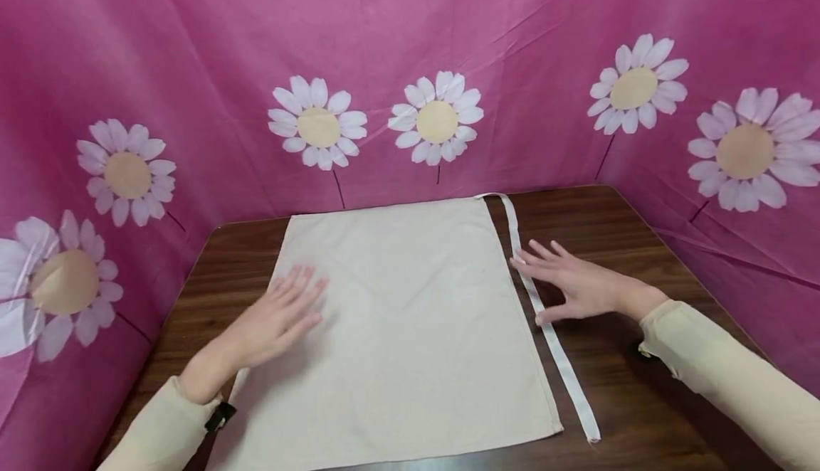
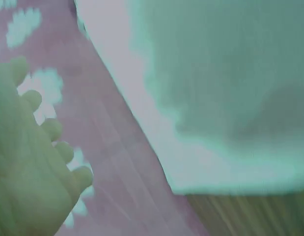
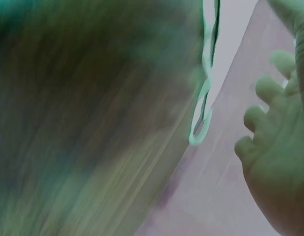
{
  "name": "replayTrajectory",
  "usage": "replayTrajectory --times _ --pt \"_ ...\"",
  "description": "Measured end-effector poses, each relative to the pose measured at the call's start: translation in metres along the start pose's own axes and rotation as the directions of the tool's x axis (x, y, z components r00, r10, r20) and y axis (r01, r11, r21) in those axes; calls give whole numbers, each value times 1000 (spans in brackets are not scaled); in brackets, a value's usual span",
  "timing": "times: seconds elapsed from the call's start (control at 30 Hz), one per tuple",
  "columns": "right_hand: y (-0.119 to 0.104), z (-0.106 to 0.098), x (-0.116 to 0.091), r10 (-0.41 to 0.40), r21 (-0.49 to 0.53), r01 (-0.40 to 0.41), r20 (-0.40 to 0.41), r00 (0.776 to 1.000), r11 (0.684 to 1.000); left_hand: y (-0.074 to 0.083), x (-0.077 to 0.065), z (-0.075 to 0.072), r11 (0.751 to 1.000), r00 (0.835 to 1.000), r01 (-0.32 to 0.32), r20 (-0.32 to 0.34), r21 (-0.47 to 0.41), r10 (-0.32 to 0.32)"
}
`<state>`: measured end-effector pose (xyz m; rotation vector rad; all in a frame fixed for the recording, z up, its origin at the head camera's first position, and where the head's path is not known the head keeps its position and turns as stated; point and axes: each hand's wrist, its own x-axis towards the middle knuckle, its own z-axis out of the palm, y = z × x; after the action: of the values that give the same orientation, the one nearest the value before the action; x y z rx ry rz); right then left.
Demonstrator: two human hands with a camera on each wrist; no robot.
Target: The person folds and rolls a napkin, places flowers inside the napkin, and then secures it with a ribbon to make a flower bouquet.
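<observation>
A big, flat, cream cloth with 4 sides [image 1: 403,329] was spread on the brown wooden table [image 1: 576,222]. It had perhaps been laid out so wide so that every part could be reached. A long, thin, white cloth strap [image 1: 569,378] was joined to its far right corner. The strap was looped over and laid down the table beside the cloth, maybe so that it was kept off the top.

The left hand [image 1: 275,325] was held over the left side of the cloth, with its fingers out straight and nothing gripped. The right hand [image 1: 576,286] was spread wide above the strap, and nothing was held in it. Whether the cloth or strap was touched could not be told.

The table was closed in at the back and sides by a shiny pink sheet [image 1: 384,16], on which 6 white daisies [image 1: 437,122] were seen. Part of the cloth's left edge was hidden by the left arm, and some of the strap was covered by the right hand. Nothing else was seen in the way.
</observation>
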<state>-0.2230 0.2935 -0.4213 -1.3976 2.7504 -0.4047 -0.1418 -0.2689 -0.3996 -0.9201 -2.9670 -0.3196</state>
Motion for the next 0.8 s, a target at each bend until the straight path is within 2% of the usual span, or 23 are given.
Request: replayTrajectory --times 0.1,0.17,0.27,0.4,0.57,0.7,0.8 --pt "-20 2 4 -86 37 85 30 996 996 26 1 9 994 994 -111 14 -10 111" --pt "-34 5 6 -119 66 115 66 991 991 41 1 15 984 984 -177 30 -8 177" --pt "-55 9 9 -164 136 144 144 976 980 61 1 22 965 964 -262 53 -10 262" --pt "-77 14 10 -245 212 198 227 943 957 82 0 29 935 933 -353 71 -21 353" --pt "-89 18 6 -299 203 248 283 911 947 102 -2 37 905 896 -424 129 -40 425" --pt "-90 20 2 -290 200 234 327 899 951 112 -5 44 882 871 -471 164 8 464" --pt "-91 22 2 -278 191 221 360 891 956 115 -6 49 871 861 -488 192 54 471"
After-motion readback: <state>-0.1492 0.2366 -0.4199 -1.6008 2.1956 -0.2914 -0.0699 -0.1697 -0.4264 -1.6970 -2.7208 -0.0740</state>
